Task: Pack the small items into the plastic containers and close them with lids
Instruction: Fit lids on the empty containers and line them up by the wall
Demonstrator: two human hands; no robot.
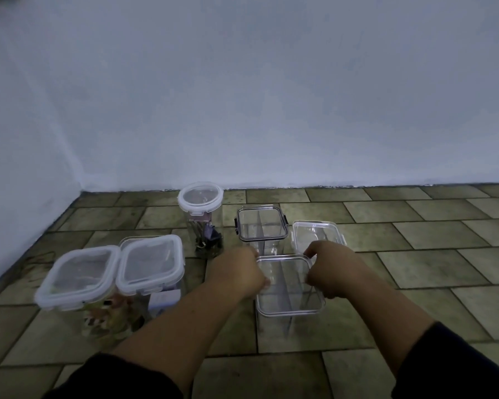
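Clear container (290,286) on the floor (415,269), near centre, is gripped at its lid edges by left hand (238,273) and right hand (329,270), fingers curled closed. Both sides should be pressed down evenly until latched.

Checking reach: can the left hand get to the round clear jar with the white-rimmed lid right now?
Probably yes. The left hand is at the clear rectangular container; the round clear jar with the white-rimmed lid stands just beyond it, nothing between.
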